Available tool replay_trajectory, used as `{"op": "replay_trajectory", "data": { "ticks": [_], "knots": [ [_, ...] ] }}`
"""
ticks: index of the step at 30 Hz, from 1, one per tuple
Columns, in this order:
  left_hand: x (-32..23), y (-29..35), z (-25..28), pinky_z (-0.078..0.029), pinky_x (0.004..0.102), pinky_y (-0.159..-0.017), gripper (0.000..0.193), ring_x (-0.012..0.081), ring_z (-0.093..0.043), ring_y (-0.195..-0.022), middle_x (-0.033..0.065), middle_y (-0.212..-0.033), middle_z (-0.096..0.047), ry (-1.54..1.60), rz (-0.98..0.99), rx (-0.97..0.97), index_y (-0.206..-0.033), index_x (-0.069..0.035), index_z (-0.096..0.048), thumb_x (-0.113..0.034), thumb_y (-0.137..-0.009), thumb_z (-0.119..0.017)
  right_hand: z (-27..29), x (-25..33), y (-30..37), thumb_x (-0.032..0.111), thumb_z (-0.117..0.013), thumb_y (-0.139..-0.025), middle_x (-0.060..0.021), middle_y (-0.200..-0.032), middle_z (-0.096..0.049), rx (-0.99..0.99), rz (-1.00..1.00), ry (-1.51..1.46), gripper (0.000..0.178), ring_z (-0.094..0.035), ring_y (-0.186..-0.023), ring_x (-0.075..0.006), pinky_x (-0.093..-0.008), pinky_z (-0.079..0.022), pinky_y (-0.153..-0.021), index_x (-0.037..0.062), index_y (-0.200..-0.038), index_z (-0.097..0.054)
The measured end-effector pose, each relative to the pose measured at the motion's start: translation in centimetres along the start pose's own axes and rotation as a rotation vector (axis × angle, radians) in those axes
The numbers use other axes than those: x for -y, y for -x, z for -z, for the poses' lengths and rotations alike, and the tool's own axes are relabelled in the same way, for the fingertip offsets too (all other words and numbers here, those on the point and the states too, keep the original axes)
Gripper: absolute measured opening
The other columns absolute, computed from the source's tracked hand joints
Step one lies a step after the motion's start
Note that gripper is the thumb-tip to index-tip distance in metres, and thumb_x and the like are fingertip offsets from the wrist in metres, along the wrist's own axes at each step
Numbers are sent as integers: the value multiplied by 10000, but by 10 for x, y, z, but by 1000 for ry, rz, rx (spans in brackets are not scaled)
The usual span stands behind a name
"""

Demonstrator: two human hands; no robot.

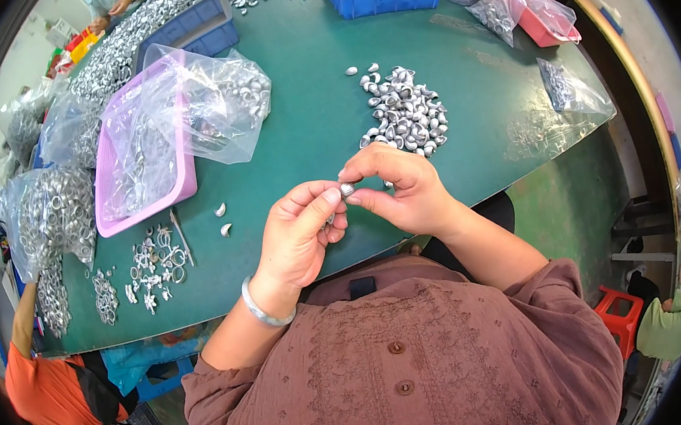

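In front of my body, both hands meet over the near edge of the green table (300, 119). A small rounded silver metal piece (346, 188) sits pinched between thumb and forefinger of my left hand (297, 228) and of my right hand (407, 186). More silvery metal shows under the curled fingers of my left hand, too hidden to name. Just beyond my right hand lies a heap of curved, shell-like silver pieces (406, 114). Two loose crescent-shaped pieces (223, 220) rest to the left of my left hand.
At left stand a pink basket (185, 173) with clear bags and a bag of silver rings (53, 209); small ring parts (157, 265) lie nearby. Blue trays (391, 2) and a red tray (538, 21) are farther back. Another person in orange (52, 391) is at lower left.
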State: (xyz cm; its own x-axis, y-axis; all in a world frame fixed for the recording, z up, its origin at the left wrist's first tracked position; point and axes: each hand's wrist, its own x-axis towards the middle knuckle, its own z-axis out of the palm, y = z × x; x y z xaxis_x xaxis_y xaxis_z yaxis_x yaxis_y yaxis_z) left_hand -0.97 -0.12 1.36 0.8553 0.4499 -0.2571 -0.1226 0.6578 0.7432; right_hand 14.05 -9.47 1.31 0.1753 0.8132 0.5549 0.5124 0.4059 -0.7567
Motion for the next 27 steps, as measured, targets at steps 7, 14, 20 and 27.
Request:
{"op": "replay_trajectory", "data": {
  "ticks": [7,14,20,27],
  "knots": [
    [2,0,3,-374,197,-513,96,93,-502,-636,35,-787,-574,19,-20,63,-882,-35,-571,-122,-853,-543,-3,6,-1,-6,-667,-670,-71,-810,-599,-59,-17,8,201,-573,-736,-190,-276,-454,-650,18,-852,-584],
    [6,-1,4,-379,196,-527,102,87,-499,-648,31,-797,-573,16,-65,82,-895,-36,-567,-125,-861,-533,-5,8,-2,14,-669,-661,-58,-786,-600,-64,30,5,162,-571,-714,-207,-291,-445,-639,36,-800,-589],
    [4,0,0,-382,204,-512,144,89,-501,-615,35,-772,-570,-13,-64,42,-891,-26,-564,-158,-878,-509,-4,9,-3,31,-672,-651,-49,-770,-586,-74,61,76,166,-555,-711,-215,-307,-433,-621,59,-793,-591],
    [1,-2,4,-375,195,-489,164,85,-492,-575,19,-705,-553,-32,31,-1,-855,-35,-582,-192,-865,-534,-6,11,-4,51,-679,-649,-46,-745,-569,-58,72,183,160,-534,-692,-229,-317,-417,-603,63,-767,-571]
  ]
}}
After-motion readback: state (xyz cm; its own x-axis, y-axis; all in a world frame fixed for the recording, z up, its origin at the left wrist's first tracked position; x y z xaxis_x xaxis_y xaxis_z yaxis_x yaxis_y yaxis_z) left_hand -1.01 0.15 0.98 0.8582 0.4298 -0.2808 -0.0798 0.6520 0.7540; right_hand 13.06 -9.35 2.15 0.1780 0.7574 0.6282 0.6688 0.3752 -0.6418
